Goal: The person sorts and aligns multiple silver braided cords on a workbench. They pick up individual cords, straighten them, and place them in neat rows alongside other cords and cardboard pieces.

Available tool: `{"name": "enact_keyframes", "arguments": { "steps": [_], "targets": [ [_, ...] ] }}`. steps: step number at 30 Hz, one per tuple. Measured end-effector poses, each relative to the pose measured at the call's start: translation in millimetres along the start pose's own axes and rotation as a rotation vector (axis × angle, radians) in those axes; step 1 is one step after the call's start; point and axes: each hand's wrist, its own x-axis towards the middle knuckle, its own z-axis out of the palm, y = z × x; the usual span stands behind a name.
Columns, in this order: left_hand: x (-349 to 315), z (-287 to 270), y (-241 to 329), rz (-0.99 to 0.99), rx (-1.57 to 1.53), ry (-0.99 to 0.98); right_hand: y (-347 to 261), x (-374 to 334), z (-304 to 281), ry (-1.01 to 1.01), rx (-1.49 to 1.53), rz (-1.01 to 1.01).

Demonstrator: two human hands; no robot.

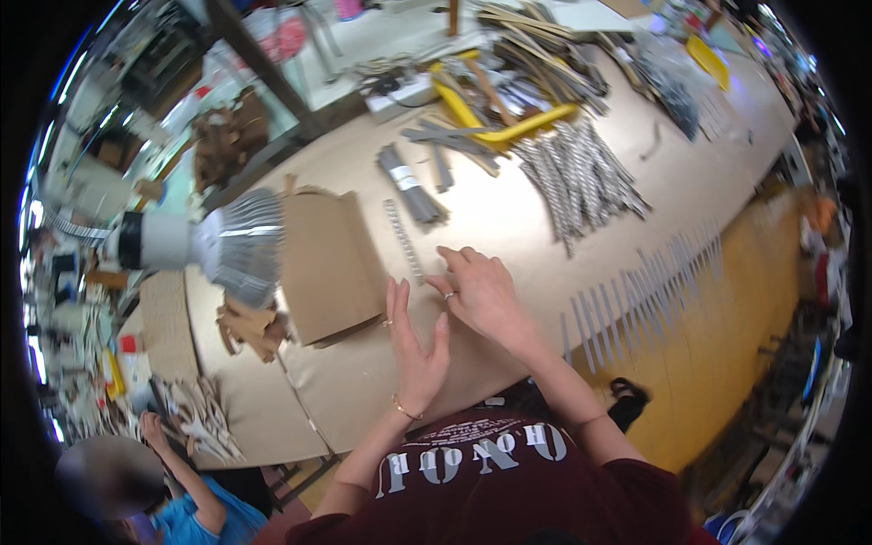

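The left hand is spread, the right hand curled, its pinch too unclear to tell, at the near end of a patterned strip, with tabletop room rightward to grey strips along the edge, the patterned strip slim, silvery, beside brown cardboard.

lettering: large, pale, legible | on: maroon shirt | smaller line above: unreadable
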Motion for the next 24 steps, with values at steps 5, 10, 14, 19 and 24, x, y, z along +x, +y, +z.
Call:
{"name": "enact_keyframes", "arguments": {
  "steps": [5,10,14,19,24],
  "targets": [
    [-16,15,-16,0.126,0.262,-0.331,31,-48,-26,-0.029,0.060,0.117],
    [-21,26,-22,0.232,0.511,-0.381,52,-102,-68,-0.008,-0.023,0.397],
    [-17,27,-18,0.233,0.488,-0.377,61,-131,-87,-0.036,-0.123,0.592],
    [13,45,-5,0.342,0.320,-0.405,65,-148,-81,-0.249,-0.273,0.673],
    [72,104,15,0.564,0.170,-0.341,68,-154,-74,-0.206,-0.168,0.683]
  ]
}}
